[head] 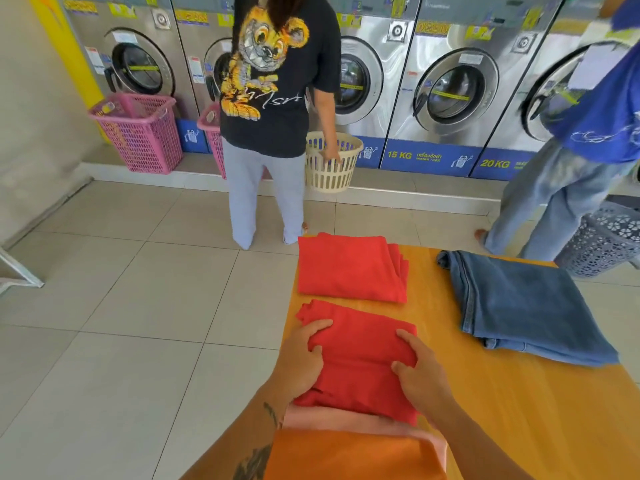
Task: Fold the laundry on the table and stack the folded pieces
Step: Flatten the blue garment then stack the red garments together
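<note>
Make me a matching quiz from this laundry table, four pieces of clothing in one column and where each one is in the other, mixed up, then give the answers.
Items:
1. red stack
2. red piece
3. jeans
4. orange cloth

Places:
A. nearest the camera, at the bottom edge
B. right side of the table
C. far end of the table
D. under the left hand and right hand

Pairs: 1-C, 2-D, 3-B, 4-A

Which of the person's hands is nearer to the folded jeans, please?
Right. The right hand grips the near red cloth's edge facing the jeans; the left hand holds its far edge.
</note>
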A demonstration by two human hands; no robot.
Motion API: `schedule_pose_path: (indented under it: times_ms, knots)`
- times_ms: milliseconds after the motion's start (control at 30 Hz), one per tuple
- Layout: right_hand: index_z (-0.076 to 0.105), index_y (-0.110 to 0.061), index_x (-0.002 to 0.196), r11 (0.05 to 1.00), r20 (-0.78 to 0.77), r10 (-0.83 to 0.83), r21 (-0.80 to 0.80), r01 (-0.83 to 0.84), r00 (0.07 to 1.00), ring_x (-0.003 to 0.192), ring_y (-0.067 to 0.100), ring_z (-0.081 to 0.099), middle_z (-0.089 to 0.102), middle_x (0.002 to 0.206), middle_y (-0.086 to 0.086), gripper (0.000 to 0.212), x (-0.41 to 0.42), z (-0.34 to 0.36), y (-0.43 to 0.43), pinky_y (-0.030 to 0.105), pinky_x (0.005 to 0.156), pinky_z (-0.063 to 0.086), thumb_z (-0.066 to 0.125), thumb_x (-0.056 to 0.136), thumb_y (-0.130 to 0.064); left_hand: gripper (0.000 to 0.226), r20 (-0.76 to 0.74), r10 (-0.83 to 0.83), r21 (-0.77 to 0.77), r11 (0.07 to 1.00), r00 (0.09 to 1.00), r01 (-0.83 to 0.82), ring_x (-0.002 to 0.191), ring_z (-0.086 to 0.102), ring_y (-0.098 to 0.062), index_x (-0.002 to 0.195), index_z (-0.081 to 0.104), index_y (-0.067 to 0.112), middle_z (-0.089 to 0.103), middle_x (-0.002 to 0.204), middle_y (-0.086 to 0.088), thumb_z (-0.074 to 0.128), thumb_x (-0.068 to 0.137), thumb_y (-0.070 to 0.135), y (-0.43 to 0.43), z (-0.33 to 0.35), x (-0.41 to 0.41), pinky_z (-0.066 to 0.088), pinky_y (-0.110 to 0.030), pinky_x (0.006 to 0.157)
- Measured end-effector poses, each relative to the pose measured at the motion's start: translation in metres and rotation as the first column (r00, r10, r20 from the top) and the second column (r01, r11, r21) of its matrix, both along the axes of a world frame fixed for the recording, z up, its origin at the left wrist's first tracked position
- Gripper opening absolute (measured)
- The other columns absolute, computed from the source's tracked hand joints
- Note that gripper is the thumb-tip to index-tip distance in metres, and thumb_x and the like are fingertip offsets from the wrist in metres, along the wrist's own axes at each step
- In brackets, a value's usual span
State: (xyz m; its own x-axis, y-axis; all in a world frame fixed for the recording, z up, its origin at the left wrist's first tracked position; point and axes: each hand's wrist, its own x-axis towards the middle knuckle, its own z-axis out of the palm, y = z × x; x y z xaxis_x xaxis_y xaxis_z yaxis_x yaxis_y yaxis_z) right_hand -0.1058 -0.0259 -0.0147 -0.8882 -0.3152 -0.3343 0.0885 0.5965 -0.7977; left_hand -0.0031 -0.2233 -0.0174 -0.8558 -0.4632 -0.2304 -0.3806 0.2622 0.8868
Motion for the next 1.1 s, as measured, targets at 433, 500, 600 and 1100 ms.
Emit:
schedule_pose_path:
  times_ms: [433, 500, 600, 1100]
  knots:
    - [0.048, -0.039, 0.135, 0.987, -0.129, 0.056, -0.14, -0.075, 0.99, 0.101, 0.006, 0.054, 0.049, 0.128, -0.009, 0.051, -0.109, 0.048, -0.049, 0.029, 0.081, 0.051, 0.061, 0.092, -0.015, 0.048, -0.211, 0.045, -0.118, 0.991, 0.976, -0.071, 0.12, 0.053, -0.01, 0.127, 0.059, 0.043, 0.051, 0.134, 0.01, 0.05, 0.095, 0.008, -0.058, 0.036, -0.095, 0.045, -0.032, 0.106]
    - [0.048, -0.037, 0.135, 0.985, -0.133, 0.054, -0.153, -0.075, 0.99, 0.101, 0.008, 0.056, 0.052, 0.128, -0.008, 0.051, -0.134, 0.05, -0.061, 0.031, 0.082, 0.053, 0.062, 0.091, -0.016, 0.047, -0.21, 0.053, -0.154, 0.984, 0.976, -0.086, 0.121, 0.051, -0.012, 0.129, 0.058, 0.041, 0.051, 0.135, 0.008, 0.05, 0.096, 0.008, -0.067, 0.04, -0.119, 0.044, -0.031, 0.107]
    - [0.048, -0.033, 0.136, 0.984, -0.143, 0.017, -0.171, -0.042, 0.99, 0.092, 0.007, 0.057, 0.055, 0.121, -0.005, 0.051, -0.167, 0.048, -0.078, 0.028, 0.071, 0.053, 0.062, 0.091, -0.015, 0.046, -0.202, 0.07, -0.211, 0.971, 0.977, -0.113, 0.122, 0.05, -0.014, 0.132, 0.056, 0.037, 0.049, 0.136, 0.004, 0.049, 0.096, 0.007, -0.079, 0.039, -0.151, 0.041, -0.027, 0.105]
    - [0.037, -0.024, 0.149, 0.981, -0.171, 0.192, 0.071, -0.182, 0.966, 0.137, 0.023, 0.035, 0.038, 0.146, 0.007, 0.052, -0.199, -0.03, -0.09, 0.032, 0.111, 0.029, 0.049, 0.099, -0.021, 0.061, 0.168, 0.046, -0.36, 0.933, 0.985, 0.018, 0.143, 0.029, -0.029, 0.152, 0.024, 0.038, 0.009, 0.16, -0.011, 0.047, 0.099, 0.02, -0.088, -0.03, -0.196, 0.026, -0.04, 0.117]
